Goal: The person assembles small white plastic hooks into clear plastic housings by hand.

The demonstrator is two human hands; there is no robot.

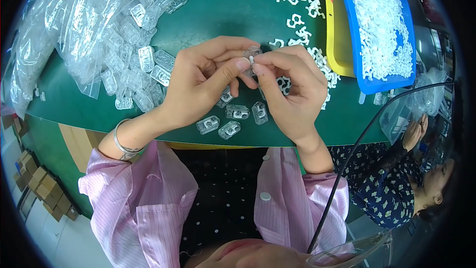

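Note:
Above the green table my left hand (196,79) is closed round a small clear plastic housing (253,51), thumb on its side. The thumb and forefinger of my right hand (296,87) pinch a small white plastic piece (251,60) against that housing; fingertips partly cover both. Below my hands lie several clear housings with pieces inside, such as this housing (237,112). To the left spreads a pile of clear plastic housings (131,44), partly under a clear plastic bag (82,15). Loose white curved clips (295,20) lie beyond and right of my right hand.
A blue tray (358,30) heaped with white clips rests over a yellow tray (337,44) at the right. A black cable (347,154) arcs across the right side. Another person (386,183) works there beside clear bags. Cardboard boxes (47,188) stand at lower left.

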